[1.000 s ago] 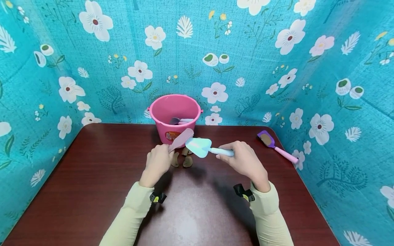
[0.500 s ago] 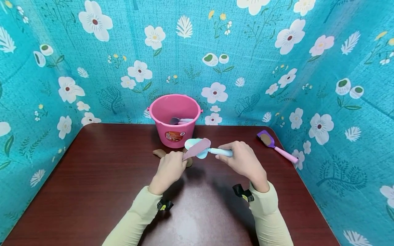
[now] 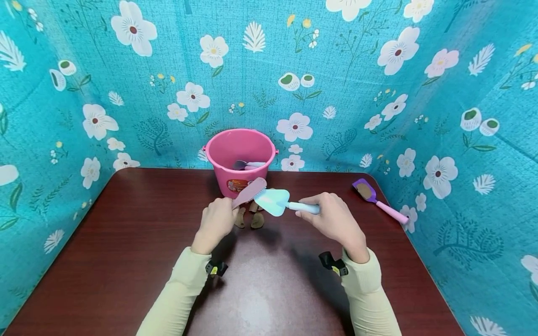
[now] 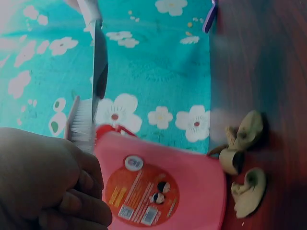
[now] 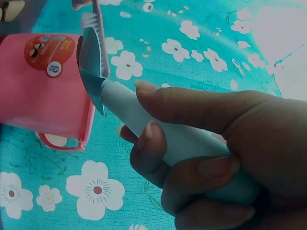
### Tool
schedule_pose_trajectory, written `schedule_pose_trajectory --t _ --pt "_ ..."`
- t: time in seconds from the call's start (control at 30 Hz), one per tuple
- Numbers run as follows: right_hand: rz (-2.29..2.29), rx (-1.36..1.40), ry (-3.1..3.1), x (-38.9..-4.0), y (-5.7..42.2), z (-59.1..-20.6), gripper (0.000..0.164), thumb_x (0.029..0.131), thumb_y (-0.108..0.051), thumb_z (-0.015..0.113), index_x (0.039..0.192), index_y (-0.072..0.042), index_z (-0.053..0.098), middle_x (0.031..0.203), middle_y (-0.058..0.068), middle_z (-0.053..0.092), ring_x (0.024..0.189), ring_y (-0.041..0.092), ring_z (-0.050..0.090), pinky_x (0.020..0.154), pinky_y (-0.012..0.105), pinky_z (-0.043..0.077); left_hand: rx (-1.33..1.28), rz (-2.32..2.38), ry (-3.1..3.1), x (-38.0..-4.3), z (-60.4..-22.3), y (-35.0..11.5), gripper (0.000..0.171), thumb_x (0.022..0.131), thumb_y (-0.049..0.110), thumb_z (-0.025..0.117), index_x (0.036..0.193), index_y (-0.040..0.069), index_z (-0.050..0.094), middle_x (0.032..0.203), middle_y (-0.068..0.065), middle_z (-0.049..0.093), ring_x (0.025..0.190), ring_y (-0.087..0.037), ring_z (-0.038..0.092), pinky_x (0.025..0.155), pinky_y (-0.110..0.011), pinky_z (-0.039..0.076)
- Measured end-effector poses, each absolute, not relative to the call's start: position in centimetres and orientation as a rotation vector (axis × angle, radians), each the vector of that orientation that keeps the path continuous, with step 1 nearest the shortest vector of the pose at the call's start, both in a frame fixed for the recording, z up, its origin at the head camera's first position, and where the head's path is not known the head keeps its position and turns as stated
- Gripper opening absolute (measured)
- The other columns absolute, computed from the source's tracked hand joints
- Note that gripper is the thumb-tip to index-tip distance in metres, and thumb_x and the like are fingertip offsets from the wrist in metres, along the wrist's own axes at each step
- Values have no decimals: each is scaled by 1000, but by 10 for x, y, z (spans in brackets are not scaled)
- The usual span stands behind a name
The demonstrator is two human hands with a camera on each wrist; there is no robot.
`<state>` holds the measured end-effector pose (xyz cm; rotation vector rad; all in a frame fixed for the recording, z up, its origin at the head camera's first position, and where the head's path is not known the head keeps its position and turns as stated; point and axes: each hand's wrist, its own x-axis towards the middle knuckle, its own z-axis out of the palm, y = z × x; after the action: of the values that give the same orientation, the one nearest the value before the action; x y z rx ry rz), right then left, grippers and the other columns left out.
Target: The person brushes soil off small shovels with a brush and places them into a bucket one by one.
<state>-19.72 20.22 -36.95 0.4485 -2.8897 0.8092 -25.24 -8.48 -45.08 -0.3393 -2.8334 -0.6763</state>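
My left hand (image 3: pixel 214 223) grips a pink brush (image 3: pixel 252 189) whose white bristles (image 4: pixel 82 120) face the blade of a small light-blue trowel (image 3: pixel 273 201). The trowel's pale handle (image 5: pixel 187 143) is held between the thumb and curled fingers of my right hand (image 3: pixel 334 218). Both tools are held up above the table, the brush head at the blade's left tip in the head view. Below them lie several curled brown pieces (image 3: pixel 257 220). In the right wrist view, the blade (image 5: pixel 91 62) is seen nearly edge-on, overlapping the brush.
A pink bucket (image 3: pixel 219 178) with a round label stands behind the tools, holding a dark-bladed tool (image 3: pixel 239 164). At the right table edge lies a purple trowel (image 3: pixel 371 196) with a pink handle and a brown patch on its blade. A floral teal cloth (image 3: pixel 168 130) surrounds the dark table (image 3: pixel 126 242).
The brush went right across the trowel blade half a second ago and has come back left to the blade's tip. My right hand and the trowel stay nearly still.
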Motion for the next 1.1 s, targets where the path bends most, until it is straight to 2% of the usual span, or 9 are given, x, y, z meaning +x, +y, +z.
schedule_pose_trajectory --t 0.1,0.23,0.33,0.53,0.7,0.93,1.1 --pt "844 438 -2923 -198 204 -370 25 86 -27 82 106 -13 80 78 -6 71 66 13 56 63 34 47 -309 -681 -2812 -256 -449 -90 28 95 21 69 72 8 59 64 -10 59 59 -30 62 50 -46 49" --pt "841 430 -2950 -201 206 -373 23 89 -29 79 106 -13 80 75 -5 68 65 14 54 62 33 46 -298 -734 -2771 -255 -445 -95 26 96 19 67 74 9 59 57 -5 49 53 -23 51 47 -38 45" --pt "798 424 -2931 -204 206 -375 23 91 -28 77 106 -11 78 74 -4 66 65 15 52 62 34 45 -296 -797 -2762 -254 -440 -97 22 96 18 67 78 7 61 57 -5 48 52 -21 46 47 -34 43" --pt "807 397 -2824 -206 205 -377 25 91 -23 78 113 -13 71 86 -1 68 72 17 55 68 35 46 -299 -872 -2753 -254 -436 -98 24 97 17 65 75 9 57 57 -4 46 52 -19 43 46 -32 38" --pt "821 400 -2754 -208 204 -380 25 90 -17 78 113 -15 68 87 0 67 74 19 56 69 37 45 -308 -906 -2709 -253 -431 -100 26 97 16 63 73 10 56 56 -4 45 51 -18 41 45 -32 35" --pt "746 398 -2823 -210 199 -385 35 92 -19 75 123 -6 69 105 8 67 85 23 58 75 41 48 -318 -940 -2694 -250 -428 -101 23 97 17 64 76 9 59 56 -4 46 50 -18 40 44 -31 36" --pt "747 425 -2847 -211 197 -387 31 93 -18 74 121 -6 67 104 7 64 85 22 57 74 40 48 -322 -945 -2698 -250 -427 -102 22 97 17 64 77 9 59 56 -4 46 50 -18 41 44 -31 37"
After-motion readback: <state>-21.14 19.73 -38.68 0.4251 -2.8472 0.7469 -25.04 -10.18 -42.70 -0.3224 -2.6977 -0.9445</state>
